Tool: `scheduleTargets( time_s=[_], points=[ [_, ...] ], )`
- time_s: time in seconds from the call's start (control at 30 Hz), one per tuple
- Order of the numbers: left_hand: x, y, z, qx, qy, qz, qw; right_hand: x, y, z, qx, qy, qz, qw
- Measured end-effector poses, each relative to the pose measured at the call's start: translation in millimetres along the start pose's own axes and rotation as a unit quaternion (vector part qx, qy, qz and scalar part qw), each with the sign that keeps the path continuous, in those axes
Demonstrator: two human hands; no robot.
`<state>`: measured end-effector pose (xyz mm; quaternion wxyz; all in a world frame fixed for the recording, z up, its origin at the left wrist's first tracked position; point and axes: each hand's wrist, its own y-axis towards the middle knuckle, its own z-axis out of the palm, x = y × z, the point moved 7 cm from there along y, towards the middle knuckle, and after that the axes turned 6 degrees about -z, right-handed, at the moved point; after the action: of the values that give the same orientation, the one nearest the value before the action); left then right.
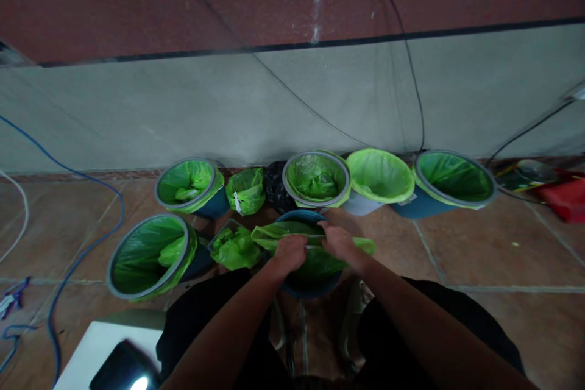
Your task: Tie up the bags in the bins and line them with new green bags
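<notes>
Bag [315, 264] held across a blue bin [303, 216] on the floor just ahead of me: call the bin the clock's centre, with the wall [228, 109] at twelve. I grip the green edge with both hands, my left hand [292, 253] closed on it at nine, my right hand [337, 239] closed on it at two, the two slightly apart. Loose film spreads past them at ten and three. Crumpled plastic [235, 250] sits beside the bin at nine; a grey-rimmed bin [293, 197] stands at twelve. Film this thin, I judge, calls for an even pull, grips level and edge centred; one-sided yanking could tear it. Whether the mouth is fully open, I cannot tell.
</notes>
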<state>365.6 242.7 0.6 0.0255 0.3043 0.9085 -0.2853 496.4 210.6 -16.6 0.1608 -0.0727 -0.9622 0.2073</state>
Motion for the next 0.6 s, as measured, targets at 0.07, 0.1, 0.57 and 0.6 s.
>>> scheduleTargets(
  time_s=[0.07,0.1,0.57,0.6],
  points=[
    [-1.7,0.0,2.2,0.003,0.014,0.018,1.000,8.5,0.9,2.6,-0.005,0.001,-0.021,1.000],
    [-2.1,0.2,3.2,0.004,0.019,0.024,1.000,12.8,1.6,3.7,0.000,-0.001,-0.027,1.000],
    [-5.1,-22.4,-80.5,-0.171,-0.213,0.058,0.960,38.1,-19.3,-103.7,-0.268,0.265,-0.113,0.920],
    [-4.4,-26.7,-91.5,-0.188,-0.295,0.078,0.934,36.5,-24.9,-112.4,-0.295,0.345,-0.132,0.881]
  ],
)
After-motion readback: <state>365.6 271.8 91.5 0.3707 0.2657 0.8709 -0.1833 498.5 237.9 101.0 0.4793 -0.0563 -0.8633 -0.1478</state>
